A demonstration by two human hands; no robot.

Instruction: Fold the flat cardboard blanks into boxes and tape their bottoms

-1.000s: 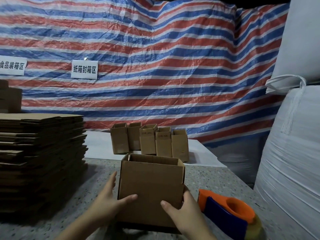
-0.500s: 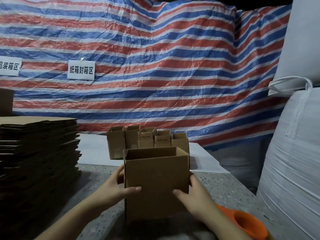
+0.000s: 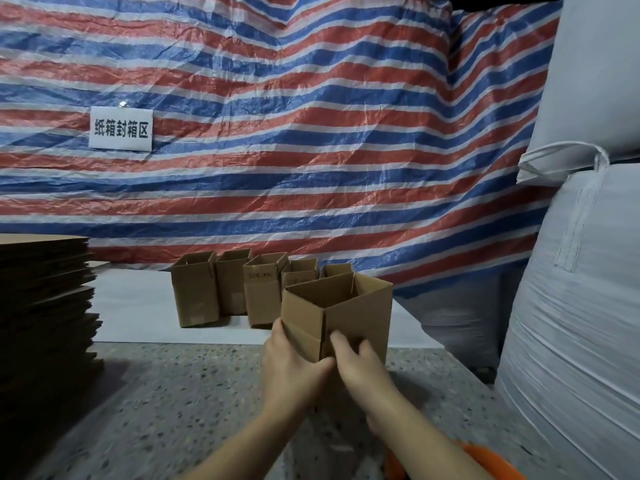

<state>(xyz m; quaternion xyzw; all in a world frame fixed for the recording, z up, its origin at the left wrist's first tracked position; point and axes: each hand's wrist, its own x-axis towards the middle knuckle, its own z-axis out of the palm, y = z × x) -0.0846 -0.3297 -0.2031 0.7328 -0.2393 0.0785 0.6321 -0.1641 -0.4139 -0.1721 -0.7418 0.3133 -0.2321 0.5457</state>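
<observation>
Near me, the left hand [image 3: 294, 368] and right hand [image 3: 360, 368] grip the open box [image 3: 346, 313] at its lower front corner, holding it above the counter [image 3: 173, 393], probably to join the row [image 3: 228, 289] behind.

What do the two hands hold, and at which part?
Both hands, left and right, grip the open brown cardboard box at its lower near corner.

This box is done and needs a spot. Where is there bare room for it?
The white sheet lies bare between the blank stack and the finished boxes. The speckled table left of the left hand is bare too. Around the row it is crowded.
</observation>
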